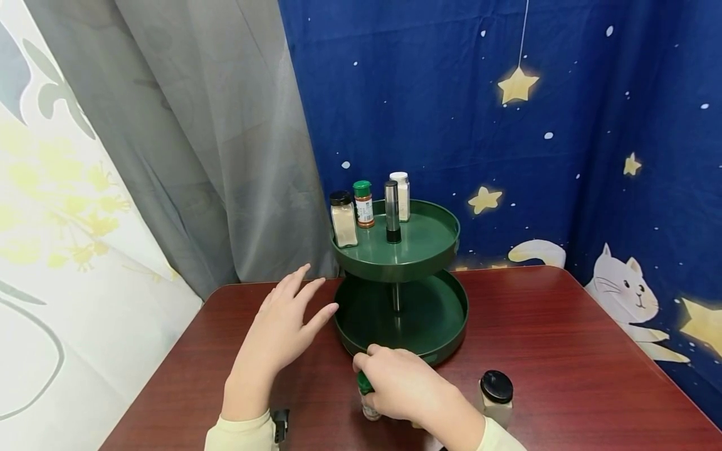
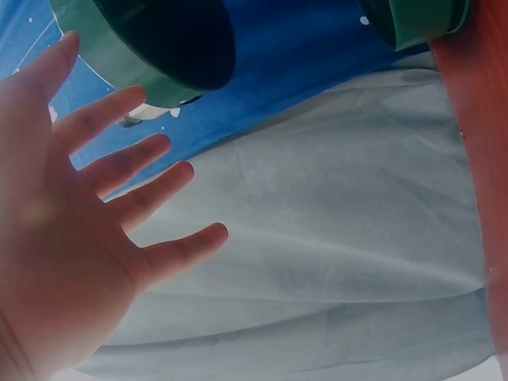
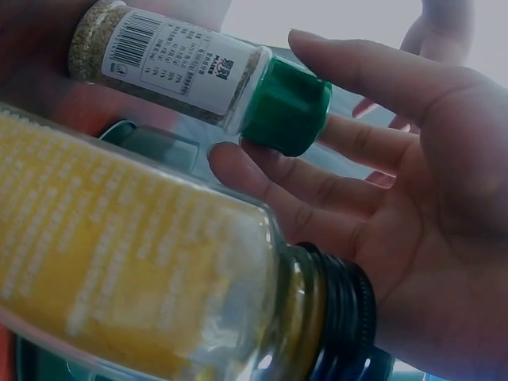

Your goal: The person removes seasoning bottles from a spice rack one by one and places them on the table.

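Note:
My right hand (image 1: 403, 385) reaches down over a small spice jar (image 1: 370, 410) with a green cap, its fingers and thumb around the cap. In the right wrist view, that jar (image 3: 175, 67) has a white barcode label and pale grains inside. Close beside it is a glass jar (image 3: 135, 254) with yellow contents and a black lid. My left hand (image 1: 282, 326) hovers at the left of the green two-tier stand (image 1: 395, 272), fingers spread, holding nothing. In the left wrist view, the palm (image 2: 71, 214) shows bare.
On the stand's upper tier are a black-lidded jar (image 1: 344, 222), a green-capped red spice jar (image 1: 364, 210), a silver-and-black cylinder (image 1: 392, 213) and a white-capped jar (image 1: 403, 194). Another black-lidded jar (image 1: 496, 394) stands on the red-brown table (image 1: 536, 326) by my right forearm. Curtains hang behind.

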### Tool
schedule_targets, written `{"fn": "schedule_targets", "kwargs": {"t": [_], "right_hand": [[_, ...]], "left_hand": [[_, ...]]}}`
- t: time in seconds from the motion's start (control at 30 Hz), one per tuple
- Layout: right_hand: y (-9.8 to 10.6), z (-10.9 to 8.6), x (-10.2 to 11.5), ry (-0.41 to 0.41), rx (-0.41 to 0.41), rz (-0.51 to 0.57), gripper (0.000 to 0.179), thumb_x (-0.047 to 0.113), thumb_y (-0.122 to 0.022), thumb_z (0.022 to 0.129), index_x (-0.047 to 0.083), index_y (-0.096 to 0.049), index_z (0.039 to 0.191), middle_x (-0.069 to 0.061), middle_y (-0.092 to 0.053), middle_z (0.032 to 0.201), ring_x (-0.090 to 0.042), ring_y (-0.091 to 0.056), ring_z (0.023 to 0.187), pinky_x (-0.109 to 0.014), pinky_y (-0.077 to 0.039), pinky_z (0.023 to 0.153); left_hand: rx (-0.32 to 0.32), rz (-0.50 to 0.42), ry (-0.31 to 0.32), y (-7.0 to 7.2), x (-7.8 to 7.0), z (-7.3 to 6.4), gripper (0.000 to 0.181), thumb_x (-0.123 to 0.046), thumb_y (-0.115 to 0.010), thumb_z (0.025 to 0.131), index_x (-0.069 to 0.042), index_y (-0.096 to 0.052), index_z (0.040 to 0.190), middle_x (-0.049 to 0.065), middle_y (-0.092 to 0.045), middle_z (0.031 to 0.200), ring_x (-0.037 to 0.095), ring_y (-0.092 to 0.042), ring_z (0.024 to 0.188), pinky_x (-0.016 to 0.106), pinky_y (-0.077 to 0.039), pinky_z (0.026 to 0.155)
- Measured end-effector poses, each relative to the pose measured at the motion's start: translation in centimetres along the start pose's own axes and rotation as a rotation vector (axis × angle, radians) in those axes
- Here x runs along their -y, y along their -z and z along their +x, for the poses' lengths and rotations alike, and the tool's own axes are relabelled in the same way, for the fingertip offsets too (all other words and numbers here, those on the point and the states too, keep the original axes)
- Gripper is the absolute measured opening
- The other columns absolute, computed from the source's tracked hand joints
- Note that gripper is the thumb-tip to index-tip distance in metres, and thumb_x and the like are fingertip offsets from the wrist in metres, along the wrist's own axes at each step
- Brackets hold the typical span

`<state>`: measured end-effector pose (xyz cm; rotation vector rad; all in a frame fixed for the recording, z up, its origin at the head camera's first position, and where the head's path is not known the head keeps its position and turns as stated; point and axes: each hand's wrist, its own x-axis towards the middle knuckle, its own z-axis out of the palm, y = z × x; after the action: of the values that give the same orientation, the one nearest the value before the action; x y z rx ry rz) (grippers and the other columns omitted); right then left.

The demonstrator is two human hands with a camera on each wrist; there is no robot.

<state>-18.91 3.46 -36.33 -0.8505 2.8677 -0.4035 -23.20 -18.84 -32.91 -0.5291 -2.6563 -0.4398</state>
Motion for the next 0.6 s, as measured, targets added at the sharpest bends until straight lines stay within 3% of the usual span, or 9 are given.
{"fn": "schedule_targets", "kwargs": {"t": [0.13, 0.37, 0.6], "right_hand": [[0.4, -0.2, -0.3, 0.002, 0.01, 0.021, 0.038, 0.035, -0.087, 0.089, 0.022, -0.073, 0.121, 0.007, -0.065, 0.1, -0.004, -0.056, 0.076, -0.028, -0.057, 0.074], [1.9, -1.3, -0.9, 0.04, -0.084, 0.05, 0.039, 0.037, -0.087, 0.089, 0.022, -0.073, 0.121, 0.007, -0.065, 0.103, -0.003, -0.055, 0.075, -0.026, -0.054, 0.071], [3.6, -2.2, -1.2, 0.031, -0.092, 0.118, 0.041, 0.045, -0.084, 0.091, 0.022, -0.073, 0.123, 0.007, -0.068, 0.111, -0.002, -0.061, 0.081, -0.029, -0.059, 0.075]], "left_hand": [[-0.007, 0.004, -0.008, 0.0, 0.0, 0.1, 0.058, -0.051, -0.067, 0.103, -0.016, -0.062, 0.15, 0.013, -0.042, 0.169, 0.041, -0.042, 0.155, 0.066, -0.036, 0.125], [-0.017, 0.004, -0.014, -0.2, 0.2, 0.2, 0.058, -0.053, -0.065, 0.103, -0.017, -0.062, 0.149, 0.013, -0.042, 0.169, 0.041, -0.043, 0.154, 0.066, -0.037, 0.124], [-0.02, -0.003, -0.011, -0.1, 0.3, 0.2, 0.057, -0.051, -0.066, 0.103, -0.018, -0.063, 0.149, 0.012, -0.043, 0.169, 0.04, -0.043, 0.154, 0.065, -0.038, 0.124]]}}
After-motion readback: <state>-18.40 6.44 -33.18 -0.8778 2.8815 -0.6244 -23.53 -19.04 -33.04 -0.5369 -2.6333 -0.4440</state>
